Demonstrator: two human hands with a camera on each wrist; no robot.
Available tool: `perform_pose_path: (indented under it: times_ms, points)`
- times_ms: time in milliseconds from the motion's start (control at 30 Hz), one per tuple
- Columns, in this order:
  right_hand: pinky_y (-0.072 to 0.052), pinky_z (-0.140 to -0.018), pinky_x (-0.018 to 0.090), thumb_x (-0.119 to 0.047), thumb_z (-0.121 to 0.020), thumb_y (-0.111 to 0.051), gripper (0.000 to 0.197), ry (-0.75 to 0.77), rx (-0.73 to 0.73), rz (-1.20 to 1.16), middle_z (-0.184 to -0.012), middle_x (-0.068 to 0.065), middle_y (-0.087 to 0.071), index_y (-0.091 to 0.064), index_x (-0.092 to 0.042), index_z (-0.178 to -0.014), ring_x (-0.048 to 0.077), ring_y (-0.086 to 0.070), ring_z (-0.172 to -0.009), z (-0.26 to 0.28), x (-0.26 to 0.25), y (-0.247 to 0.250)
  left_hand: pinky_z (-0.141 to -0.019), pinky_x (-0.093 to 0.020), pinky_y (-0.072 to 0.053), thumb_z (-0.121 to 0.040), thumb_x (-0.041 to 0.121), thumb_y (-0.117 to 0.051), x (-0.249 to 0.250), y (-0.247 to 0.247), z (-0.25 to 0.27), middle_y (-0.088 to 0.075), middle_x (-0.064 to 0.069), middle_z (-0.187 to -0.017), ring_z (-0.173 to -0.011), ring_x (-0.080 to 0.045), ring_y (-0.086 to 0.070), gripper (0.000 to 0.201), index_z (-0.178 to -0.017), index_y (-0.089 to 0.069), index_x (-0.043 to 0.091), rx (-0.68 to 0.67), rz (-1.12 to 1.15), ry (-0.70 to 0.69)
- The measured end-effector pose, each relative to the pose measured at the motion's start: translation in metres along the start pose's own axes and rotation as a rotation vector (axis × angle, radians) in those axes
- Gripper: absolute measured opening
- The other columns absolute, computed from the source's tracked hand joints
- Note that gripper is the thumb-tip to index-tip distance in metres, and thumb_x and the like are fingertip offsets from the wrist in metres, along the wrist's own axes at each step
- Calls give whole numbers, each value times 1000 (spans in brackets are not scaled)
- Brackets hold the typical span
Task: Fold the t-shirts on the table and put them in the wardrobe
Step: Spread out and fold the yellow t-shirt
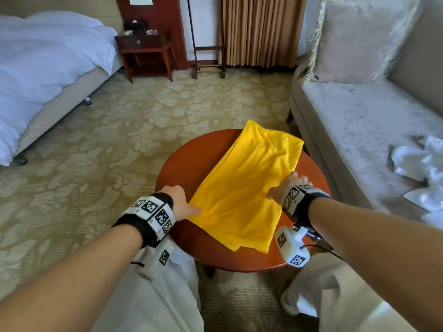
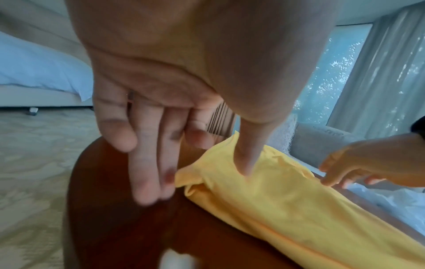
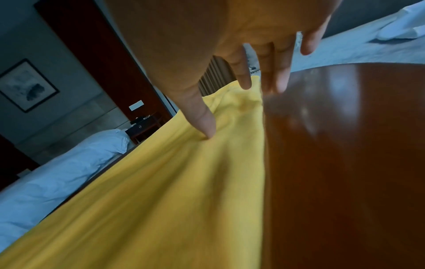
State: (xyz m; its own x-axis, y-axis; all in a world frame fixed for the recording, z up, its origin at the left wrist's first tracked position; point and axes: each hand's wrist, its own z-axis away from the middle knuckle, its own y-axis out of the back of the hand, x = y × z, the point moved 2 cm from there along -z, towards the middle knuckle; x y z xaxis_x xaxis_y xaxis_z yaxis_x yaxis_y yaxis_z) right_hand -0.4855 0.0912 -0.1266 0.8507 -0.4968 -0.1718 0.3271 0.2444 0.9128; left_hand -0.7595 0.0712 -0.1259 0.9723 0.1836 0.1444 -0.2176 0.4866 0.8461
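— While the yellow cotton t-shirt (image 1: 247,188) lay on the round red-brown wooden desk (image 1: 191,164), how did it run?

— Already folded into a long band, it ran slantwise across the desk, its long axis going from the near edge away to the far right, where its far end overhung the rim.

— And the hands?

— They sat one on each long side of the shirt's near half. The left hand (image 1: 178,202) had its thumb pressed on the cloth and its fingers (image 2: 147,163) straight on the wood beside the shirt. The right hand (image 1: 286,186) likewise pressed with its thumb, fingers extended along the opposite edge. Neither had closed round anything.

— Which was nearer?

— Both touched it; the left sat closer to the near end. I judged the next fold would go across that long axis.
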Motion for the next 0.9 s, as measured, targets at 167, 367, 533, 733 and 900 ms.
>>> perform_pose_path:
  times_ms: [167, 367, 533, 733, 900]
  points:
    - [-48, -70, 31, -45, -81, -73, 74, 32, -168, -124, -127, 13, -56, -44, -7, -136, 25, -56, -94, 39, 24, -6, -77, -33, -50, -80, 49, -72, 0, -17, 3, -58, -4, -118, -103, -23, -58, 58, -122, -50, 17, 197, 203, -27]
    - [-56, -68, 32, -30, -76, -78, 46, -16, -136, -210, -85, 6, -56, -57, -10, -112, 20, -60, -71, 65, 50, -35, -87, -34, -54, -82, 31, -75, 10, -39, 25, -59, -7, -121, -101, -21, -56, 43, -119, -56, 20, 246, 283, -27]
    - [-50, -93, 41, -35, -73, -75, 64, -278, -43, -339, -109, 12, -43, -40, -8, -119, 30, -53, -107, 73, 73, -44, -78, -37, -57, -64, 20, -91, 17, -52, 39, -63, -16, -102, -87, -29, -63, 74, -126, -54, 2, -34, 499, 138]
    - [-55, -66, 29, -13, -91, -62, 53, -48, -435, -754, -123, 16, -56, -41, -1, -139, 34, -60, -108, 99, 101, -45, -47, -28, -33, -53, 13, -92, 27, -73, 69, -47, -7, -49, -43, -18, -38, 53, -74, -44, 10, -166, 691, 170]
    - [-37, -36, 15, -4, -92, -60, 12, -155, -497, -879, -54, 16, -61, -52, -11, -97, 21, -56, -36, 113, 115, -56, -48, -23, -34, -81, 22, -79, 34, -81, 91, -58, -8, -85, -66, -17, -57, 45, -110, -50, 4, -143, 717, 166]
